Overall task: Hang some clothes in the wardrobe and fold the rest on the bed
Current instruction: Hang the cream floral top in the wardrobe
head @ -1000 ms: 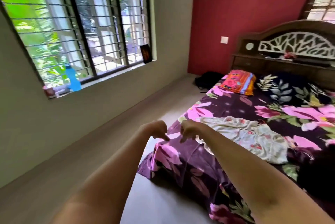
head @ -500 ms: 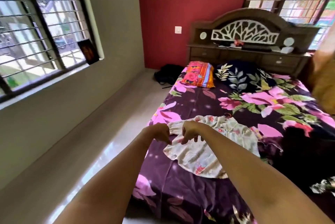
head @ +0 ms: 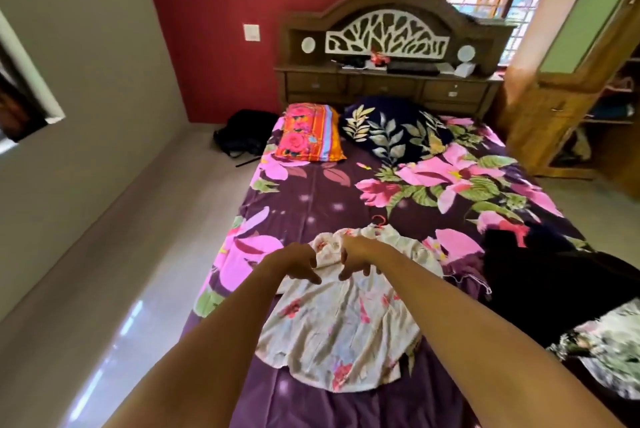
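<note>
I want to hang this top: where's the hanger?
Head view: the hanger shows only its pink hook, at the middle of the bed, poking from the far end of the white floral top, just beyond the right hand.

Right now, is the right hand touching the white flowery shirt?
Touching. In the head view the right hand has its curled fingers on the bunched top of the white flowery shirt.

— What sort of place are you in?
— You're in a home bedroom: a bed with floral sheet, pillows at its head, a carved headboard behind it, an open wardrobe right of it.
</note>
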{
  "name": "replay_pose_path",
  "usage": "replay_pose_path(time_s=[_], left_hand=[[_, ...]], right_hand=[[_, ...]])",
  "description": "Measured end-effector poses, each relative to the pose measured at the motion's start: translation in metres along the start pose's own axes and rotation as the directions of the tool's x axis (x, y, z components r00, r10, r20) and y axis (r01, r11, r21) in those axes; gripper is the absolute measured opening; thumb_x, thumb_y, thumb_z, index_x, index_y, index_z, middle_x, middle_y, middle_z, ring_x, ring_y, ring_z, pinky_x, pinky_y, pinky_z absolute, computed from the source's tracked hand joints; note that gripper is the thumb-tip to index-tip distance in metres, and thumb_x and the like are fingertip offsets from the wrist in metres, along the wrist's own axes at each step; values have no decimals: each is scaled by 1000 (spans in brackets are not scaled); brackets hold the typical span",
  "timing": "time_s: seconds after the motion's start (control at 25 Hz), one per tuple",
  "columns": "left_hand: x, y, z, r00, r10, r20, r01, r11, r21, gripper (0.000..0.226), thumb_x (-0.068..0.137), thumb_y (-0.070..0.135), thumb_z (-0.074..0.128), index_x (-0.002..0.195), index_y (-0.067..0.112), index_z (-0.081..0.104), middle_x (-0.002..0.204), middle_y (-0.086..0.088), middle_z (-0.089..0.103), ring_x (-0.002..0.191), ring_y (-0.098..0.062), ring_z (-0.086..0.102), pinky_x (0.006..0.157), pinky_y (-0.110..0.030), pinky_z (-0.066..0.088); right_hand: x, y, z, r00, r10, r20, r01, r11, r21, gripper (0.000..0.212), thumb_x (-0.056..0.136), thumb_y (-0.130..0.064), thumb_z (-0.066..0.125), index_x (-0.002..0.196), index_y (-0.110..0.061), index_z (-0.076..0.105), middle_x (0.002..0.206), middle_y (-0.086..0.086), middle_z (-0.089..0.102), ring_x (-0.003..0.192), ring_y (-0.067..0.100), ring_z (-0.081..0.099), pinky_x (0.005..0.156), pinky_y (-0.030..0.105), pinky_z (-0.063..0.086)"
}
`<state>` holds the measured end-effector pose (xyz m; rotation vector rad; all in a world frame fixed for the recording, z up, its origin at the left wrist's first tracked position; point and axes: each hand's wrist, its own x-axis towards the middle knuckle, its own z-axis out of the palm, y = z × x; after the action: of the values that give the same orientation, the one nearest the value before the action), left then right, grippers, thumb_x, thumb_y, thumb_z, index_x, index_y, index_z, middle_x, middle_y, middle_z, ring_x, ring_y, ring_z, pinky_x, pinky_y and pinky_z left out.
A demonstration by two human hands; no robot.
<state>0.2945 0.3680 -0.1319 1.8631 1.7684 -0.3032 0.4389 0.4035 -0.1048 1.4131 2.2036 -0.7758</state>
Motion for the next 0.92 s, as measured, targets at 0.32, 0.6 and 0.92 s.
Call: replay_pose_path(time_s=[0.32, 0.6, 0.92], left_hand=[[122, 20, -46, 981, 195, 19, -196, 977, 83, 51, 87, 36, 64, 129, 8, 54, 134, -8, 52, 121, -26, 49, 96, -31, 39], [241, 30, -43, 971, 223, 87, -229, 972, 58, 51, 88, 36, 63, 131, 11, 52, 140, -5, 46, 129, -23, 38, 102, -27, 31], [417, 32, -13, 969, 198, 147, -207, 977, 54, 51, 88, 37, 62, 131, 13, 50, 137, -2, 49, 127, -21, 41, 99, -27, 34]], right_hand=[[63, 66, -38, 987, 141, -71, -133, 985, 113, 21, 84, -14, 69, 89, -2, 53, 81, 12, 54, 48, 11, 43, 23, 12, 27], [159, 145, -45, 983, 175, -55, -165, 974, 155, 33, 84, -17, 71, 68, -7, 44, 65, 8, 44, 49, 10, 37, 37, 17, 34], [315, 249, -26, 970, 234, -71, -214, 953, 213, 39, 89, -19, 60, 126, -9, 49, 127, 7, 53, 118, 25, 52, 84, 30, 41]])
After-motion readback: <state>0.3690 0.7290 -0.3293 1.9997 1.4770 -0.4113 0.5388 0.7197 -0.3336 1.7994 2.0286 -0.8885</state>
